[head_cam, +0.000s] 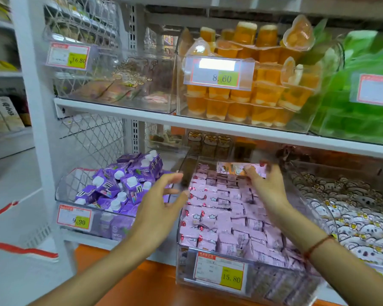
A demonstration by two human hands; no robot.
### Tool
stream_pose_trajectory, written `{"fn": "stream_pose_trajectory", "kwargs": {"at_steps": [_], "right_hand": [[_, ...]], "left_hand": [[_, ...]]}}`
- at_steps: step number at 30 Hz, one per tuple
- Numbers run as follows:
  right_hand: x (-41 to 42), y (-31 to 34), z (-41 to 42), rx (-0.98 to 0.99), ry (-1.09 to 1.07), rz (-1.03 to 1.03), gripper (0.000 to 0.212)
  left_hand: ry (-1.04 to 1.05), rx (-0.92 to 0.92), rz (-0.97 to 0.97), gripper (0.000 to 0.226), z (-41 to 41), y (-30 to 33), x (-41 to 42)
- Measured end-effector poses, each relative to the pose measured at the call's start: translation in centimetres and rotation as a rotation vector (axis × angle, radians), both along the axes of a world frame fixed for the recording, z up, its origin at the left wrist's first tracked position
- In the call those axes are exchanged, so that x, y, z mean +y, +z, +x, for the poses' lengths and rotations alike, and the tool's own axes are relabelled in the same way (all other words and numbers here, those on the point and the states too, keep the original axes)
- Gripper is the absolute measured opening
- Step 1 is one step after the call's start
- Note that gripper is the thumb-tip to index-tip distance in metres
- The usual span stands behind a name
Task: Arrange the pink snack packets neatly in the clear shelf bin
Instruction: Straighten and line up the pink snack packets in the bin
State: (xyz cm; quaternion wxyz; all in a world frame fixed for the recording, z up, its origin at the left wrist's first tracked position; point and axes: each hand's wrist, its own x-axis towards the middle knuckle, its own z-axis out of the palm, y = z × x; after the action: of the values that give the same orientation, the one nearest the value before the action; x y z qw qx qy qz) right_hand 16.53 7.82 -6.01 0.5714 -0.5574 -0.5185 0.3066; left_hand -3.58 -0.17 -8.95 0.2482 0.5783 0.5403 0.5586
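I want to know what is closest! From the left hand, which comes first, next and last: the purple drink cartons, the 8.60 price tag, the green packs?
From the left hand:
1. Purple drink cartons, in the bin just to its left, same shelf.
2. 8.60 price tag, on the shelf above, on the orange jelly cup bin.
3. Green packs, upper shelf, far right.

clear bin (248, 281) open on top, shelf board (208, 125) low overhead, neighbouring bins' walls close either side
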Motion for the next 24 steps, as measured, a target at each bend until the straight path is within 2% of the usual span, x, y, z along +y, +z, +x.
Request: {"fn": "stream_pose_trajectory", "kwargs": {"at_steps": [4, 9, 13, 19, 22, 24], "right_hand": [[2.9, -0.2, -1.2, -0.350, 0.066, 0.015, 0.029], [4.4, 2.2, -1.3, -0.720, 0.223, 0.115, 0.040], [5.5, 3.9, -1.7, -0.927, 0.359, 0.109, 0.044], [6.0, -1.0, -4.4, -1.127, 0.336, 0.078, 0.043], [6.1, -2.6, -3.9, -0.990, 0.233, 0.080, 0.042], [6.1, -2.9, -3.4, -0.958, 0.272, 0.058, 0.026]], "left_hand": [[-0.055, 0.053, -0.064, 0.022, -0.1, -0.8, 0.2], [-0.096, 0.047, -0.055, 0.024, -0.4, -0.9, 0.3], [-0.108, 0.023, -0.065, 0.018, -0.6, -1.2, 0.6], [-0.112, 0.021, -0.077, 0.015, -0.8, -1.4, 0.7], [-0.117, 0.035, -0.085, 0.014, -0.9, -1.3, 0.7], [-0.108, 0.052, -0.080, 0.013, -0.9, -1.3, 0.7]]}}
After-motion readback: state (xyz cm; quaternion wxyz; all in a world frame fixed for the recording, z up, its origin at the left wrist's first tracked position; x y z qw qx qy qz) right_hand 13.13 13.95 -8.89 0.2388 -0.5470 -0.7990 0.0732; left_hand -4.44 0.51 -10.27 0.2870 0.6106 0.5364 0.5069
